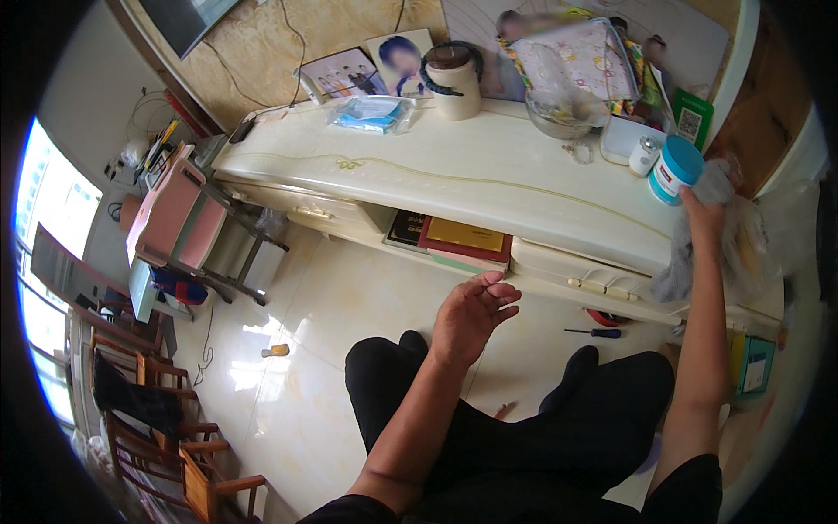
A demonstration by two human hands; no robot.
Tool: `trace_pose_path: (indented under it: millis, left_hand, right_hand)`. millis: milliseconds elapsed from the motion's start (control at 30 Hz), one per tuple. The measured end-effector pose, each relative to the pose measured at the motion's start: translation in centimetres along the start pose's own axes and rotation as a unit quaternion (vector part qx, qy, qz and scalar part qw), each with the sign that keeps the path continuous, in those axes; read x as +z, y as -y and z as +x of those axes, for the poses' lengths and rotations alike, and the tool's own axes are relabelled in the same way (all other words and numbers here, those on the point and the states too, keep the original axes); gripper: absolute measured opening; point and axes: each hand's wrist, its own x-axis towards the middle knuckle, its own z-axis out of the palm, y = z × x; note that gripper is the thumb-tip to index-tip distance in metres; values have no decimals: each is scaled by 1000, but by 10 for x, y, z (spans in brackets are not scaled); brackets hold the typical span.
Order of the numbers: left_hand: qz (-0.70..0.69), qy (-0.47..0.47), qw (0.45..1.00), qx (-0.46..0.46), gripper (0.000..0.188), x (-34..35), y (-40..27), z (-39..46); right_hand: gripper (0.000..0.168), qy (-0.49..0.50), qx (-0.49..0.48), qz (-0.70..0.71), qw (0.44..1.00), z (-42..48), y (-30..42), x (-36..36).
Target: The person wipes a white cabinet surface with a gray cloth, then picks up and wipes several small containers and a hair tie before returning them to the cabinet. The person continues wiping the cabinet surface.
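My right hand point(707, 219) is at the right end of the white cabinet top point(458, 157), with its fingers at a white tub with a blue lid point(677, 170). A grey cloth point(677, 268) hangs over the cabinet edge beside that hand, and part of it lies behind the wrist. Whether the fingers grip the tub or the cloth is not clear. A small white bottle point(645, 156) stands just left of the tub. My left hand point(474, 318) is raised above my lap, in front of the cabinet, with nothing in it and its fingers loosely curled apart.
On the cabinet stand a lidded cream canister point(452, 82), a glass bowl point(560, 114) and a bag of blue masks point(373, 114). Books point(465, 237) fill an open shelf. A screwdriver point(605, 333) and a wood-handled brush point(275, 351) lie on the floor. Wooden chairs point(196, 478) stand left.
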Motion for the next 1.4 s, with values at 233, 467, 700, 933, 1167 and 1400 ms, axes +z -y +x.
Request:
trace_pose_path:
  millis: [233,467,700,933,1167,1400]
  left_hand:
    - [15,-8,1000,8,38,4,-12,0]
    - [70,-32,997,7,29,8,-27,2]
    - [144,-19,986,80,31,14,-54,-9]
    - [215,-40,969,112,30,-1,-79,-19]
    - [291,-66,950,92,34,2,-93,-30]
    - [287,-43,953,90,36,6,-107,-42]
  right_hand:
    - [51,-69,60,-78,993,-42,23,-2]
    - [30,71,26,66,995,-87,106,32]
    - [20,133,9,268,954,-63,208,97]
    - [22,224,65,351,907,-17,256,189]
    - [30,203,141,361,899,30,245,279]
    - [34,179,240,360,883,80,234,352]
